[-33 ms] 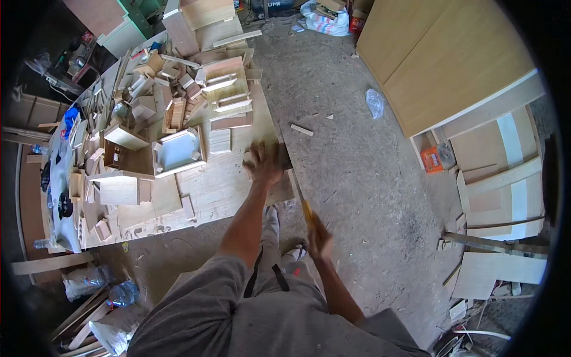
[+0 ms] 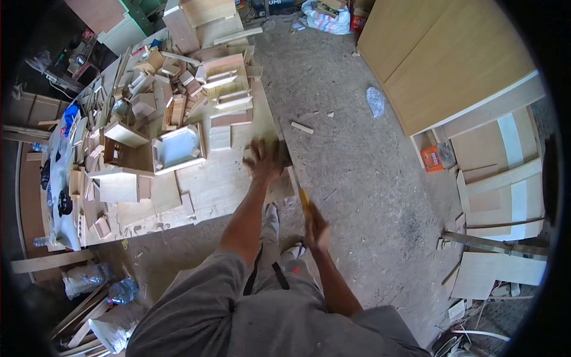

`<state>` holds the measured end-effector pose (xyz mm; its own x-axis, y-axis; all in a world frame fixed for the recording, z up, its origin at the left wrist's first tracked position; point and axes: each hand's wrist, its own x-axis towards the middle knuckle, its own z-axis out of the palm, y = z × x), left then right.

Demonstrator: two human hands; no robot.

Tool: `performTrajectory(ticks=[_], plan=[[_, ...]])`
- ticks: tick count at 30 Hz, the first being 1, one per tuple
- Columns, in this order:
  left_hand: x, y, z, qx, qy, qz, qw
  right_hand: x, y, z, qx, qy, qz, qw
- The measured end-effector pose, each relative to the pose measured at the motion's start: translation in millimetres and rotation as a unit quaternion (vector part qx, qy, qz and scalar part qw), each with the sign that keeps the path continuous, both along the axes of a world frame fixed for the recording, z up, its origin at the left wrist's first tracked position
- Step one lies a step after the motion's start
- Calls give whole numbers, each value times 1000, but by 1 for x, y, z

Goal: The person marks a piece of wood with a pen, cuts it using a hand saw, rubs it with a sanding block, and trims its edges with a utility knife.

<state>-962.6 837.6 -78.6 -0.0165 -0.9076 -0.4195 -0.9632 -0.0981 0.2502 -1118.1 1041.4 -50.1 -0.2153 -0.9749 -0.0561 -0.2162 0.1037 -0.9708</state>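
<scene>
The left hand (image 2: 265,162) lies on the right edge of the worktop (image 2: 217,187), its fingers spread wide and pointing away from the body; a dark patch shows just beside it at the edge, and what sits under the palm is hidden. The right hand (image 2: 317,229) is off that edge, lower and nearer the body, its fingers closed around a yellow-handled tool (image 2: 305,199). The tool slants up and leftward from the fist, and its narrow front part reaches the worktop's edge near the left hand — too small there to tell whether it touches wood.

Left of the left hand lies a pale flat block (image 2: 220,138), and beyond it a panel (image 2: 228,77) bearing pale strips. Farther left are a shallow wooden tray (image 2: 177,150) with a whitish bottom and, beside it, an open wooden box (image 2: 128,152). Offcuts (image 2: 169,74) crowd the worktop's far part.

On the concrete floor (image 2: 357,178) to the right lie a short wood strip (image 2: 302,128) and a clear plastic bag (image 2: 375,102) — the bag near a large wooden cabinet (image 2: 452,59).
</scene>
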Motion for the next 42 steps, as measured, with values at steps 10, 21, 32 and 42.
performTrajectory(ticks=[10,21,32,42], plan=[[10,-1,4,-3,25,37,999,-7,30,-2,-2,-33,-7,999],[6,-1,13,38,29,34,998,-13,49,-10,-50,-40,-19,998],[8,-3,3,19,39,54,998,-15,55,8,31,-22,24,999],[10,-6,-10,9,29,44,999,-7,44,7,1,-7,22,1000]])
